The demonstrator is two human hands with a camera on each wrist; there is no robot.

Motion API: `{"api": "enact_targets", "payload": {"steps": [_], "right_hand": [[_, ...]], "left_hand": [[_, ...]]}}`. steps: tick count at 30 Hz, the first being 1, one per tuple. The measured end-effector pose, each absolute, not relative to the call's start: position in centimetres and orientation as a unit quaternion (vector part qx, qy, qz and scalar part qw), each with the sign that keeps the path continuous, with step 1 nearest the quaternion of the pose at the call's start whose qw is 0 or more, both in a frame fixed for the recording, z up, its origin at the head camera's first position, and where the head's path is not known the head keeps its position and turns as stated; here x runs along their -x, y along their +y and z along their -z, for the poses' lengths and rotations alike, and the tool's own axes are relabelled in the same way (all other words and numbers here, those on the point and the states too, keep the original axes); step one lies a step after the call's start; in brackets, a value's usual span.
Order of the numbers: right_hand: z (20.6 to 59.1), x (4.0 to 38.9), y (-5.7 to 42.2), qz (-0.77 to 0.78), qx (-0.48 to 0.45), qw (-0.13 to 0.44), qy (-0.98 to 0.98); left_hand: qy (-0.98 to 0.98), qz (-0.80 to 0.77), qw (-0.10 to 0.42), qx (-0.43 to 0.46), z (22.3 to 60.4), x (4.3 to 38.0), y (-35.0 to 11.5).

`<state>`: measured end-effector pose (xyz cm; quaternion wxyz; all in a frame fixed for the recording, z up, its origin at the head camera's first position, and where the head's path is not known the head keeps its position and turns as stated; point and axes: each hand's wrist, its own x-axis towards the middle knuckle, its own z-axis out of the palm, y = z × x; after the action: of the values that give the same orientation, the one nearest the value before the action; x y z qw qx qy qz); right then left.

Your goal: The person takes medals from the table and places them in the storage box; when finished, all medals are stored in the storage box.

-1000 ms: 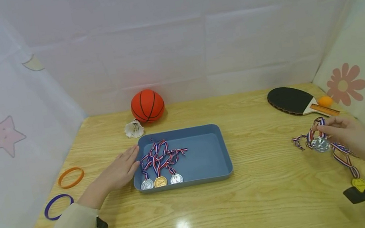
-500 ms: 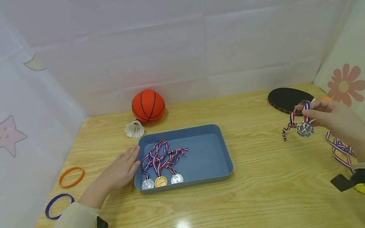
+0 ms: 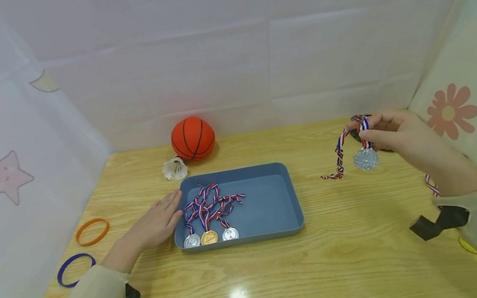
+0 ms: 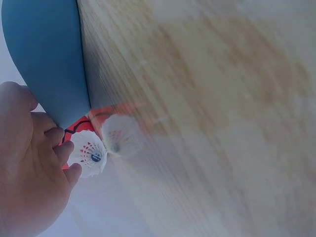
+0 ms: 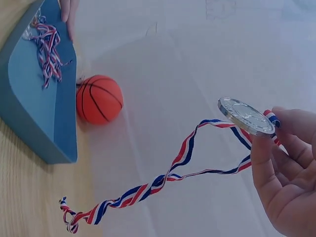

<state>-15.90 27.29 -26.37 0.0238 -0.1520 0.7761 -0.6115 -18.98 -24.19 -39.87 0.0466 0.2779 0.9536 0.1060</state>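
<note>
My right hand [image 3: 401,136] pinches the striped ribbon of a silver medal [image 3: 366,159] above the table's right side; the ribbon's tail [image 5: 143,192] dangles to the left. At the left wall of the blue tray [image 3: 277,232], my left hand [image 3: 155,222] rests with straight fingers against the rim. Inside the tray lie a silver medal [image 3: 192,241], a gold medal [image 3: 209,237] and another silver medal [image 3: 230,233] in a row along the front, their red, white and blue ribbons [image 3: 209,202] tangled behind them.
Behind the tray sit a small basketball [image 3: 193,139] and a shuttlecock [image 3: 175,168]. Orange [image 3: 92,232] and purple wristbands [image 3: 69,277] lie at the left. A black paddle [image 3: 356,134] is mostly hidden behind my right hand. A yellow medal [image 3: 468,245] peeks out beside the right sleeve.
My right hand has lifted the silver medal and carried it leftward and away from me, leaving the yellow medal behind on the table. My left hand stays at the tray.
</note>
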Motion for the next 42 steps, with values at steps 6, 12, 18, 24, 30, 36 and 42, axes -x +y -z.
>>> {"api": "enact_targets", "payload": {"steps": [6, 12, 18, 24, 30, 36, 42], "right_hand": [[24.4, 15.8, 23.9, 0.656, 0.236, 0.044, 0.715], [24.2, 16.4, 20.8, 0.627, 0.297, 0.067, 0.717], [25.1, 17.1, 17.5, 0.609, 0.287, 0.13, 0.728], [26.9, 18.2, 14.4, 0.612, 0.295, 0.187, 0.71], [28.9, 19.9, 12.1, 0.616, 0.296, 0.211, 0.699], [31.1, 21.7, 10.3, 0.598, 0.269, 0.217, 0.723], [33.3, 22.9, 9.1, 0.589, 0.227, 0.223, 0.743]], "left_hand": [[0.954, -0.108, 0.05, -0.277, 40.0, 19.1, -24.3], [0.955, -0.106, 0.054, -0.272, 39.9, 19.1, -24.2], [0.955, -0.102, 0.052, -0.272, 40.0, 19.1, -24.2], [0.955, -0.098, 0.048, -0.276, 40.1, 19.1, -24.2], [0.954, -0.1, 0.047, -0.277, 40.1, 19.1, -24.1], [0.955, -0.101, 0.046, -0.276, 40.2, 19.1, -24.1], [0.953, -0.101, 0.04, -0.282, 40.4, 19.2, -24.1]]}}
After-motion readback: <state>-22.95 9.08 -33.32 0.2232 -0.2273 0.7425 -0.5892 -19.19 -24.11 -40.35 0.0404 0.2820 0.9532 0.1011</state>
